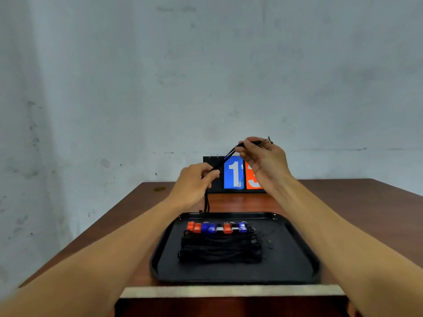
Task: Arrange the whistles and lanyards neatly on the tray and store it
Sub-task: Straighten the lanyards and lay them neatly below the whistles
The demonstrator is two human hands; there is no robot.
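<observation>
A black tray (pixel 295 268) lies on the brown table near me. On it stand several whistles (pixel 219 227) in a row, orange, blue and black, with black lanyards (pixel 219 250) bundled in front of them. Both hands are raised above the tray's far edge. My right hand (pixel 265 163) pinches the upper end of a black lanyard (pixel 225 157); thin string loops stick out past its fingers. My left hand (pixel 194 181) grips the same lanyard lower down. The cord runs taut between the hands, and its loose end hangs from the left hand to the tray's far rim.
A flip scoreboard (pixel 233 173) with a blue "1" card and an orange card stands at the back of the table (pixel 343 202), behind my hands. A pale strip (pixel 229 290) runs along the table's near edge. A grey wall lies behind.
</observation>
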